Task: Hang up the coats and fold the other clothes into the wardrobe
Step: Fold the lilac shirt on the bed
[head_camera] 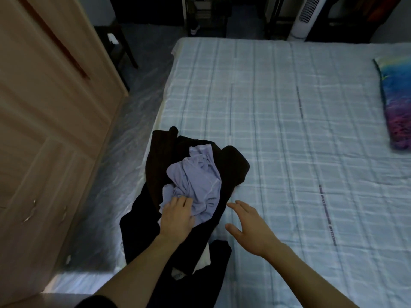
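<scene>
- Both forearms reach in from the lower edge toward the near left corner of the bed (289, 107).
- Left hand (176, 215) rests on the crumpled lilac garment (198, 181); fingers curl into the fabric, bunching it.
- Right hand (249, 225) hovers over the checked sheet just beside the pile, fingers spread, holding nothing.
- Lilac garment lies on top of the dark clothes (160, 156), which drape over the mattress edge.
- Wardrobe (44, 107) stands left, doors closed.
- Multicoloured pillow (397, 103) lies at far right.
</scene>
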Available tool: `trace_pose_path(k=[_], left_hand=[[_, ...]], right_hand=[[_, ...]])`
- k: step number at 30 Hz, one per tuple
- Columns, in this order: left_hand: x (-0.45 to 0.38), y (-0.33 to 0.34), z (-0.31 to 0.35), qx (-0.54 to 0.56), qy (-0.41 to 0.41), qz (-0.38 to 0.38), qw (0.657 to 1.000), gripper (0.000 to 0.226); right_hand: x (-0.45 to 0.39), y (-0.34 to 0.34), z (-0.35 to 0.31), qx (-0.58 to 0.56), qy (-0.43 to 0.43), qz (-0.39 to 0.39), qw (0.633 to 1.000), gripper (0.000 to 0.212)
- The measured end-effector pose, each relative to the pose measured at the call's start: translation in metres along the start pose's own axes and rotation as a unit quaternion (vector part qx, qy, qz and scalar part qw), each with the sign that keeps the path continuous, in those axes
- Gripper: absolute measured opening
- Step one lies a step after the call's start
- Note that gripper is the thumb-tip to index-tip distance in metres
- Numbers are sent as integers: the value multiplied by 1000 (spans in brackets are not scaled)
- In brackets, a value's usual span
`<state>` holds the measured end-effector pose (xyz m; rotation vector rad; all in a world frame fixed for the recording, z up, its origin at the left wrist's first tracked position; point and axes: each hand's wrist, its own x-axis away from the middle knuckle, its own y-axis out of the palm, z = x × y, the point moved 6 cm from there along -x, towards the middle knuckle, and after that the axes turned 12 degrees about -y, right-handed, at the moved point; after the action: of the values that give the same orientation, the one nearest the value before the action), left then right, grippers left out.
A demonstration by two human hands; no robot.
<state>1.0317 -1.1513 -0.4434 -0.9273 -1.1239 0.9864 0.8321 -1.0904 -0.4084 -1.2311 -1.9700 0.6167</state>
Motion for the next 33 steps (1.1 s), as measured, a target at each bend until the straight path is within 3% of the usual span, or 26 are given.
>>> trace_pose_path(k=[3,7,10,17,21,23,25,28,31,33], left_hand=[[-2,-15,8,7,36,60,998,28],[3,-34,9,59,-5,62,996,16],[12,-57,11,129,-6,97,987,22],[45,-131,35,250,86,105,959,10],[81,-179,58,280,159,107,941,15],[102,-202,71,296,190,118,929,18],[123,-222,83,309,220,132,916,18],[145,-245,94,320,243,156,902,18],[160,-266,93,337,238,189,891,18],[168,-283,88,350,231,227,879,16]], right_hand=[[7,4,0,-18,1,6,1000,64],[16,5,-3,-21,2,4,1000,61],[18,-6,-16,-22,-13,31,999,58],[28,-38,-70,-38,-76,152,985,48],[45,-54,-98,-44,-108,216,969,58],[52,-57,-112,-42,-119,223,967,49],[61,-60,-123,-31,-112,239,964,28],[78,-64,-126,-38,-86,284,954,15],[106,-73,-116,-38,-42,333,941,8],[127,-82,-105,-42,-5,350,936,15]])
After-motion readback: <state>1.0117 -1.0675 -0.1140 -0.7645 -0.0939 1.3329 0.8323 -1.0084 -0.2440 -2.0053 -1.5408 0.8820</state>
